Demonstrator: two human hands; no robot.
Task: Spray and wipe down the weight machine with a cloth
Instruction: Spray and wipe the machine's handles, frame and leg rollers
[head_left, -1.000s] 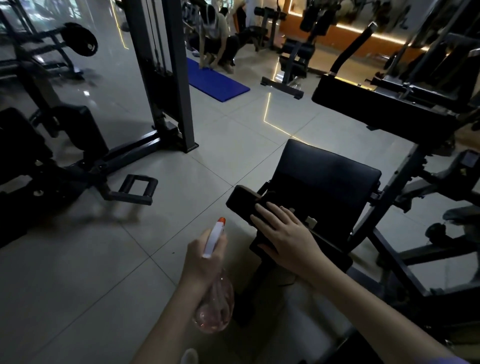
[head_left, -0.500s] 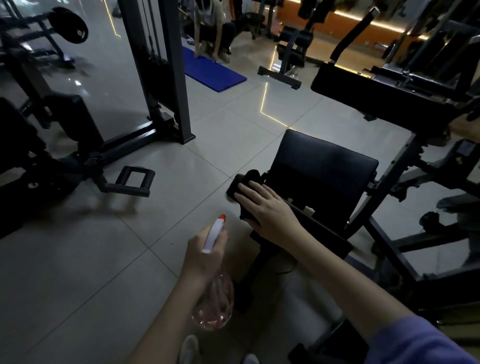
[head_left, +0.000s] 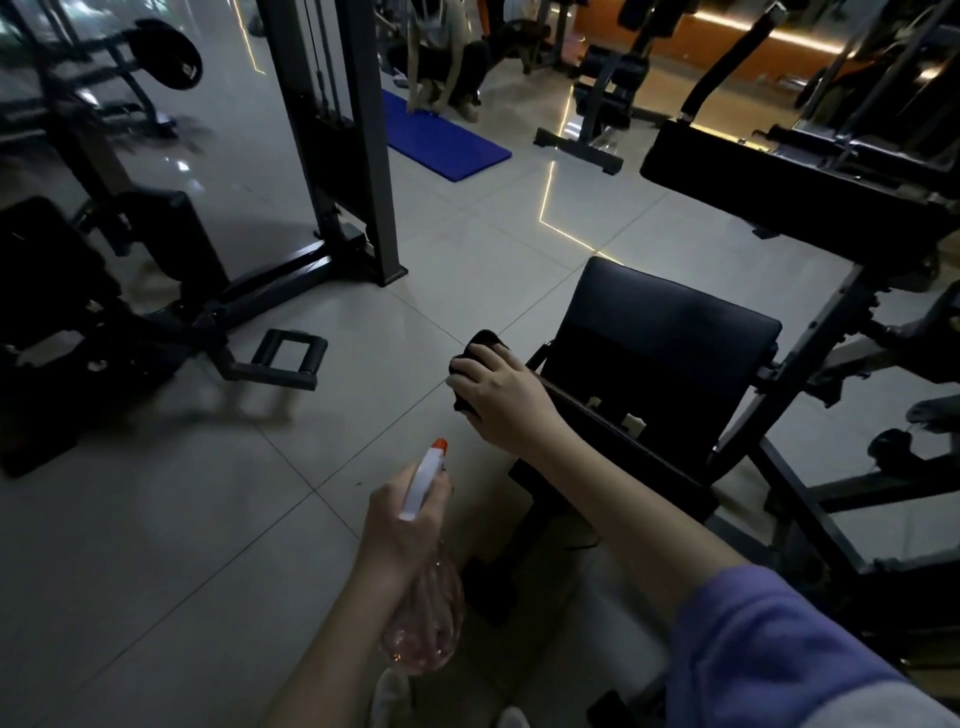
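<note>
A black padded seat (head_left: 670, 332) of the weight machine stands at centre right on a dark steel frame (head_left: 810, 338). My right hand (head_left: 498, 392) grips a dark cloth (head_left: 480, 345) wrapped over the end of a bar at the seat's left front corner. Lower down, my left hand (head_left: 402, 525) holds a clear spray bottle (head_left: 426, 623) by its neck; the bottle has pinkish liquid, a white head and an orange nozzle. The nozzle points up and away, toward the cloth.
A cable tower (head_left: 332, 130) and another black machine (head_left: 104, 291) with a foot handle (head_left: 285, 358) stand at left. A blue mat (head_left: 441, 140) lies at the back, with a person (head_left: 447, 57) crouched by it. More frames crowd the right. Grey tiled floor (head_left: 156, 519) lies between.
My right hand has slid the cloth leftward along the bar to its end and bunched it round the tip. The left hand and bottle stay about where they were.
</note>
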